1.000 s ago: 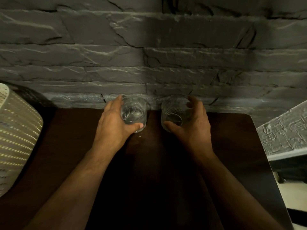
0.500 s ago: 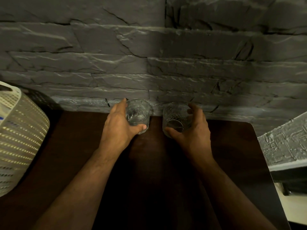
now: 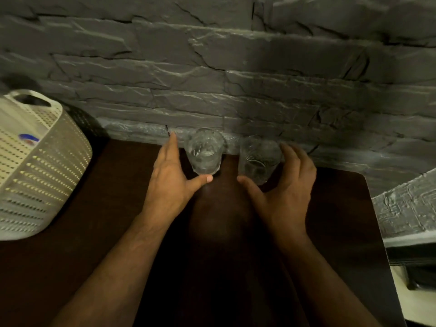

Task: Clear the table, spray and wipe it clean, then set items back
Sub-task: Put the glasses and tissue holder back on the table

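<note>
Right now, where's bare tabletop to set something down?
Free: the table right of the right hand toward its edge, and the strip between basket and left hand. Crowded: the back edge, where both glasses stand by the wall.

Two clear glasses [image 3: 204, 152] [image 3: 258, 160] stand upright side by side at the dark table's [image 3: 330, 220] back edge

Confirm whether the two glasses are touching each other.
No, the left glass and the right glass stand apart, with dark table showing between them.
</note>
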Motion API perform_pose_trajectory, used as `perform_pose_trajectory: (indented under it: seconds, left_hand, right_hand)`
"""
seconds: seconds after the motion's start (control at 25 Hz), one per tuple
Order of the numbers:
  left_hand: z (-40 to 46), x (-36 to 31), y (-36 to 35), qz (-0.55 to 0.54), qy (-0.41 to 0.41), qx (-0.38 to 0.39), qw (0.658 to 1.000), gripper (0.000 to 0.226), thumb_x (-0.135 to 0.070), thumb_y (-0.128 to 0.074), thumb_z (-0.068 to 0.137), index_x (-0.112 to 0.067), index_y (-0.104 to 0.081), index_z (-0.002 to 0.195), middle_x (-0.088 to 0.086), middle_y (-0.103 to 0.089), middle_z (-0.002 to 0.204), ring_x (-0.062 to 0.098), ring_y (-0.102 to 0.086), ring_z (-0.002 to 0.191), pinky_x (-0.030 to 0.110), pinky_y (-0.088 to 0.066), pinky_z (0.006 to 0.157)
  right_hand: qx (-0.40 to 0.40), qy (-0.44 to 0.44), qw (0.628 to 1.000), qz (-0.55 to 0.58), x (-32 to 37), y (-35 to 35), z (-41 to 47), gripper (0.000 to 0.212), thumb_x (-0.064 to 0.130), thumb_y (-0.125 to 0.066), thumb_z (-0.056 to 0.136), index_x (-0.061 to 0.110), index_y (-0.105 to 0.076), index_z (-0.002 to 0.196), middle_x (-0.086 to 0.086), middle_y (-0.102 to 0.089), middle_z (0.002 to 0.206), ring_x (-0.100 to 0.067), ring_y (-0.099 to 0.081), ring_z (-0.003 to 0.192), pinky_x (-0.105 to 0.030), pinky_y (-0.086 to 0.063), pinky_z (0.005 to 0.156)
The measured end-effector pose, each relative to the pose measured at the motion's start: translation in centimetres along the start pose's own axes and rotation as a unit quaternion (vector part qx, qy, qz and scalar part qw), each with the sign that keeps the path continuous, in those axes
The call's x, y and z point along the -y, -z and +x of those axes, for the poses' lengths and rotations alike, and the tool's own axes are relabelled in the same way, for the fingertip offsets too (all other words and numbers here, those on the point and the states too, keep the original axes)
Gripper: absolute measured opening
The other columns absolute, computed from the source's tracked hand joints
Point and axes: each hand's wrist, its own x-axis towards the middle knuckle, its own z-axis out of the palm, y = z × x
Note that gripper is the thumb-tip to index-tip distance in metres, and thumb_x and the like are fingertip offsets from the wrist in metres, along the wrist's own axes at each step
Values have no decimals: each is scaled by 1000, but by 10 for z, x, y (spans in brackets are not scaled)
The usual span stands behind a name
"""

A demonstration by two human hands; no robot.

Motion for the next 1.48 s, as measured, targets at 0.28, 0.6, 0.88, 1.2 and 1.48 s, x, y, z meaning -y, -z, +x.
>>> perform_pose_trajectory:
  seconds: [0.28, 0.6, 0.88, 1.2, 1.48]
  left_hand:
    - [-91, 64, 46, 3, -6, -83, 997, 88, -49, -66, 83, -21, -19, 152, -2, -24, 157, 12, -21, 144, 29, -24, 111]
    - [-227, 202, 151, 26, 69, -209, 975, 41, -37, -60, 90, -23, -57, 129, -8, -54, 133, 5, -48, 123, 20, -37, 98]
    - [-422, 355, 272, 25, 192, -278, 941, 33, -28, -59, 90, -17, -64, 121, 0, -63, 122, 15, -56, 114, 24, -42, 92]
    - [-651, 522, 325, 36, 384, -287, 877, 35, -22, -65, 87, -14, -63, 121, 7, -63, 121, 25, -58, 112, 27, -41, 92]
    - [-755, 617, 298, -27, 500, -156, 851, 95, -54, -83, 57, -18, -47, 137, 10, -58, 126, 31, -53, 115, 40, -45, 97]
  right_hand:
    - [86, 132, 985, 74, 76, -29, -82, 37, 35, -71, 78, 18, -60, 109, -7, -57, 118, -16, -44, 111, -32, -43, 88]
    - [254, 244, 925, 145, 210, -91, -209, 24, 28, -64, 81, 13, -64, 99, -4, -64, 106, -21, -60, 98, -33, -50, 82]
    - [417, 294, 843, 169, 367, -127, -406, 22, 28, -65, 81, 15, -66, 99, -1, -64, 102, -15, -61, 91, -29, -50, 82]
    - [507, 388, 749, 176, 452, -160, -653, 32, 25, -74, 75, 9, -66, 101, -11, -67, 97, -27, -66, 87, -33, -53, 75]
    - [676, 451, 583, 25, 454, -208, -768, 88, 33, -83, 68, 12, -42, 143, -13, -51, 140, -31, -49, 125, -41, -41, 104]
